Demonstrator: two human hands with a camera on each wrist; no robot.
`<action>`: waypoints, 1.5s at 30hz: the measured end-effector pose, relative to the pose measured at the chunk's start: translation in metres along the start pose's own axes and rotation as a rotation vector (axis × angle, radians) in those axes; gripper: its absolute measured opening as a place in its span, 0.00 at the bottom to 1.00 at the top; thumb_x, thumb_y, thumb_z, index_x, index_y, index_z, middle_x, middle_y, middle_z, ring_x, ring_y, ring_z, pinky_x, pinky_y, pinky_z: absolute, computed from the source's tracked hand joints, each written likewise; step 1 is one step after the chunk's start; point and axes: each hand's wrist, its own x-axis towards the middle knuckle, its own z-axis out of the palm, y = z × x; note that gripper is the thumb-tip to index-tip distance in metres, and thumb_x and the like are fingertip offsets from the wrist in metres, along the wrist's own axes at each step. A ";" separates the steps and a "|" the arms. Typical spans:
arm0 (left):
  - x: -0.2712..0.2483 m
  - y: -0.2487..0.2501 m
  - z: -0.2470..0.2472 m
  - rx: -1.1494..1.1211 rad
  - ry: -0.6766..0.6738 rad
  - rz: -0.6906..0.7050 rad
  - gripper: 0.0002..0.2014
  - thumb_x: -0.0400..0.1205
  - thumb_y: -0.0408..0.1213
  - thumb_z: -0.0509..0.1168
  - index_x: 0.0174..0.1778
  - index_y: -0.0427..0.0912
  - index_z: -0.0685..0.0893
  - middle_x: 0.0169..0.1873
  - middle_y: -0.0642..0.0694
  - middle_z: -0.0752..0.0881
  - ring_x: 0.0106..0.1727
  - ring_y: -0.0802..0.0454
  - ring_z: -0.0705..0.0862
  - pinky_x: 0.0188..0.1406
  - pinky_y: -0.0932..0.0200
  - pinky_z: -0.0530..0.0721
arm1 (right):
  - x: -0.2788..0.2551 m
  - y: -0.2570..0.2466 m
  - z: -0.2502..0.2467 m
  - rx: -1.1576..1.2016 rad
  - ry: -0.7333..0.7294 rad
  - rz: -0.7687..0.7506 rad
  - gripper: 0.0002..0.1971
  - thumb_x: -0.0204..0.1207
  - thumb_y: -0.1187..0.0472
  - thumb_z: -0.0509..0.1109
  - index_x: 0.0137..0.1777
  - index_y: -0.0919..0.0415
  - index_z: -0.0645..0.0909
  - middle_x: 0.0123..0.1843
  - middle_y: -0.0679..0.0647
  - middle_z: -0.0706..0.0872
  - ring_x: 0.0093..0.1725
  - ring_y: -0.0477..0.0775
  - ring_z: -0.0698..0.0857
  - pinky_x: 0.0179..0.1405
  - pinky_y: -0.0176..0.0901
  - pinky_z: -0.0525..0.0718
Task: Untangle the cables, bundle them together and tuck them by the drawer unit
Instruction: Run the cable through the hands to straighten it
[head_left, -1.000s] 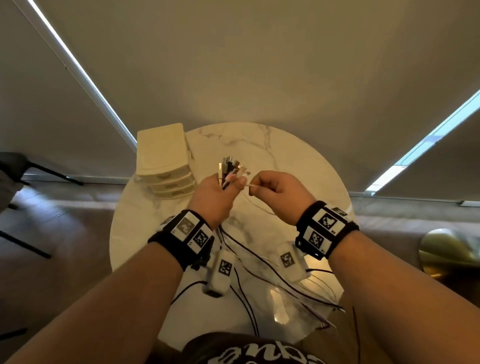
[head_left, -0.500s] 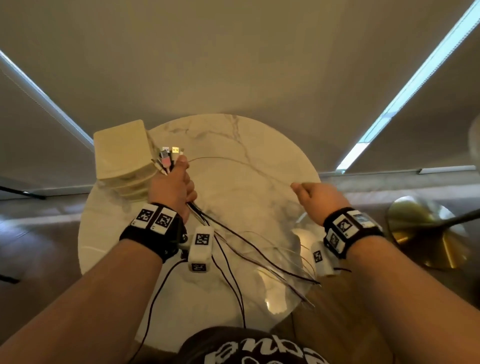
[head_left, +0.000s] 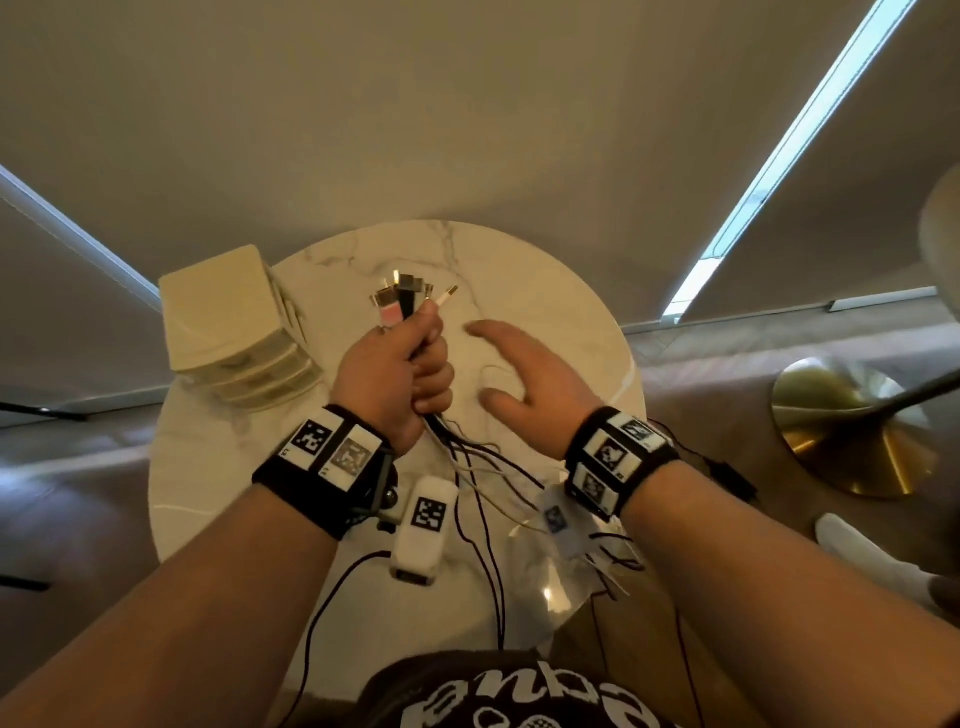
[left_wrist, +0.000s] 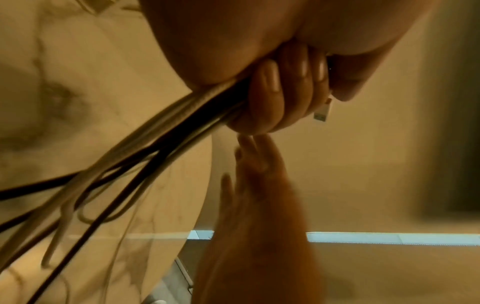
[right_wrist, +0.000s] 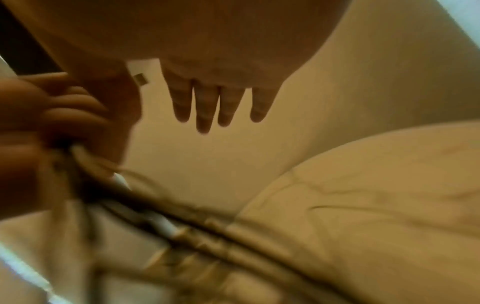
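Note:
My left hand (head_left: 410, 364) grips a bunch of black and white cables (head_left: 470, 457) above the round marble table (head_left: 545, 291). Their plug ends (head_left: 402, 299) stick up out of the fist; the loose lengths trail down over the near table edge. In the left wrist view the fingers (left_wrist: 283, 96) curl round the cables (left_wrist: 161, 144). My right hand (head_left: 524, 374) hovers just right of the fist with straight, spread fingers (right_wrist: 205, 107) and holds nothing. The cream drawer unit (head_left: 228, 322) stands at the table's left edge, left of my left hand.
A brass lamp base (head_left: 852, 431) sits on the floor to the right. A white-socked foot (head_left: 872, 556) shows at the lower right. Thin black cords (head_left: 311, 623) hang from the wrist cameras past the table's near edge. Bare marble lies beyond the hands.
My right hand let go of the thin cable it had drawn out rightward and came back open beside the left fist. My left hand moved from the drawer unit toward the table's middle.

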 end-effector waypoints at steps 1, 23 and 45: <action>-0.001 0.003 0.005 0.002 -0.025 0.020 0.19 0.91 0.47 0.60 0.34 0.47 0.70 0.20 0.52 0.60 0.18 0.57 0.57 0.15 0.66 0.56 | 0.005 -0.015 0.004 0.158 -0.090 -0.001 0.26 0.80 0.45 0.69 0.79 0.46 0.76 0.76 0.49 0.83 0.76 0.49 0.80 0.78 0.49 0.75; -0.003 0.095 -0.036 -0.559 0.432 0.438 0.21 0.82 0.39 0.68 0.25 0.49 0.67 0.24 0.54 0.58 0.25 0.53 0.52 0.22 0.58 0.56 | -0.042 0.085 -0.005 -0.129 -0.191 0.666 0.22 0.78 0.35 0.73 0.38 0.54 0.89 0.30 0.50 0.86 0.30 0.52 0.84 0.37 0.46 0.83; -0.015 0.033 0.002 0.010 0.442 0.336 0.22 0.90 0.45 0.64 0.31 0.42 0.68 0.16 0.51 0.69 0.17 0.52 0.67 0.24 0.58 0.75 | 0.014 -0.018 -0.008 -0.010 -0.018 0.083 0.37 0.79 0.34 0.69 0.85 0.47 0.69 0.83 0.47 0.75 0.80 0.47 0.74 0.81 0.52 0.74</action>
